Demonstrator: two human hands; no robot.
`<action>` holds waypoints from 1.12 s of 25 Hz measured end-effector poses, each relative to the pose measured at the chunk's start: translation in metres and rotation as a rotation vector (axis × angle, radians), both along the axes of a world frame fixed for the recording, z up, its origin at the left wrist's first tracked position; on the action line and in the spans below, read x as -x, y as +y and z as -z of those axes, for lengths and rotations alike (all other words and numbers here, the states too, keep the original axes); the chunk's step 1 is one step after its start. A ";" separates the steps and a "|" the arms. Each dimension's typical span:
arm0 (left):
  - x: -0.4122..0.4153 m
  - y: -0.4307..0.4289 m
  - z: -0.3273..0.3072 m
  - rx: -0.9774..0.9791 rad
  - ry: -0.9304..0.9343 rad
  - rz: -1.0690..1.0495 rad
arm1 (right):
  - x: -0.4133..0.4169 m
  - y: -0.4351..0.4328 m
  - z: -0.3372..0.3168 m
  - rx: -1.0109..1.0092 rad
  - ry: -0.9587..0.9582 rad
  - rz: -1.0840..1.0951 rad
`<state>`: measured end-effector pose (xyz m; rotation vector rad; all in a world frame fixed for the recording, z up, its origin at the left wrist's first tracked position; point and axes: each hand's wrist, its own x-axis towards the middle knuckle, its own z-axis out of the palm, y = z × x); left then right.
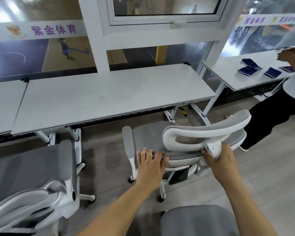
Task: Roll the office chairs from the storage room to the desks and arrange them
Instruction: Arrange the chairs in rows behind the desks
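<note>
Hands apart on the office chair (148, 133): the left hand (151, 161) lies flat-fingered on the padded backrest (182, 155) top, while the right hand (219, 158) wraps the white headrest bracket (213, 148). It should roll lightly on its casters (160, 199), but that hinged headrest may give, so the stiff backrest frame looks the safer hold. The seat faces the desk (109, 92), just short of its right end.
</note>
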<state>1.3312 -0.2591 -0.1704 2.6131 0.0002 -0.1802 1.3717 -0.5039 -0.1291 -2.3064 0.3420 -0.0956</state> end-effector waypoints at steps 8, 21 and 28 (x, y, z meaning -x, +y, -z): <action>0.053 0.072 -0.014 -0.121 -0.086 -0.040 | 0.038 0.040 -0.007 0.206 -0.435 0.076; 0.252 0.348 -0.020 -0.637 0.172 -0.677 | 0.024 0.139 0.045 0.684 -0.096 -0.525; 0.234 0.350 0.013 -0.601 -0.126 -0.692 | 0.032 0.143 0.061 0.689 -0.303 -0.455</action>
